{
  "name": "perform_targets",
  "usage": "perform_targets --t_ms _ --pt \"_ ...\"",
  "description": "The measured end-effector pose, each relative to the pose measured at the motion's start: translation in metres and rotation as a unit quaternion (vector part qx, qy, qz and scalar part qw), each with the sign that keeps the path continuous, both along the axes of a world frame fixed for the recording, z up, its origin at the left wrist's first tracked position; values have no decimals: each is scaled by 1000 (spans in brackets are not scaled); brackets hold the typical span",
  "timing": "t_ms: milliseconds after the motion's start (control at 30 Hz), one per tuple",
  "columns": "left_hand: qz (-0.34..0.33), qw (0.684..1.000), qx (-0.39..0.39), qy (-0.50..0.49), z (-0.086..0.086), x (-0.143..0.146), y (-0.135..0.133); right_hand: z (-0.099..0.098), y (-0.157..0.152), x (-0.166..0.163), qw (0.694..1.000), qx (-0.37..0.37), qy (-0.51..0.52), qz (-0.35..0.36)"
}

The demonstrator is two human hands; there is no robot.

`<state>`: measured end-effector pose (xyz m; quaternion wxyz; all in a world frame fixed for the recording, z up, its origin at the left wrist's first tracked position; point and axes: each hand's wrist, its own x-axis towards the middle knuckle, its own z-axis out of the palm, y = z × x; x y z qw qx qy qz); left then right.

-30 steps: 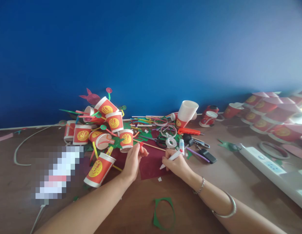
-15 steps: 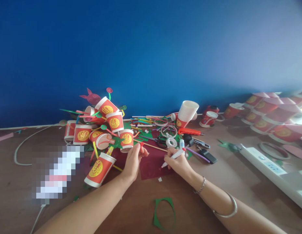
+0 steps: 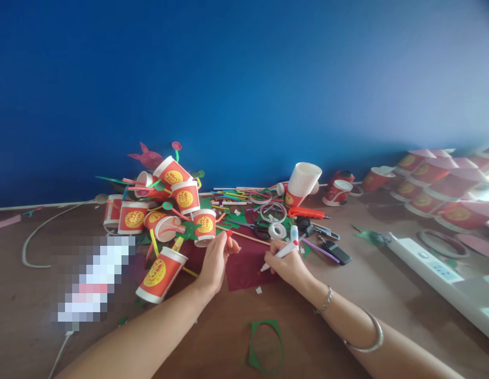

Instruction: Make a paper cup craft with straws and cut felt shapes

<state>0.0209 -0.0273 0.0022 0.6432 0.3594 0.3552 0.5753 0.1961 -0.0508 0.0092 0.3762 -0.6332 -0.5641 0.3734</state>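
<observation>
The marker (image 3: 282,251) is at the sheet (image 3: 242,273), with leaning cups (image 3: 185,197) close on the left

In the head view, the only one I have, I take the dark red sheet as landmark. I have the right hand (image 3: 290,267) gripping the marker over the sheet's right part, tip angled down; I cannot tell whether it touches. The left hand (image 3: 216,260) is at the sheet's left part, pinching a small red piece (image 3: 229,235), perhaps a cap. Whether that hand presses on the sheet, I cannot tell.

Left of the sheet, the nearest cup (image 3: 161,275) tilts just beside the left forearm (image 3: 157,326). Toward the sheet's far side I see scissors (image 3: 260,231) and a tape roll (image 3: 277,231); a glue stick (image 3: 294,234) is just past the right hand. A green cutout (image 3: 252,353) lies nearer me than the sheet.

My worries: if the left hand is not bearing down, the thin sheet could slide under the tip and skew any mark. A leftward swing of the left forearm could knock the nearest cup and, I judge, bring down the others. A slack pinch could drop the red piece, and a careless forward push of the right hand could nudge the glue stick
</observation>
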Motion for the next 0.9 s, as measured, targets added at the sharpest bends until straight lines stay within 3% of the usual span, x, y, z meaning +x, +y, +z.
perform_targets --t_ms 900 --pt "-2 1000 1 -4 1 0 -1 1 -2 -1 1000 14 -14 24"
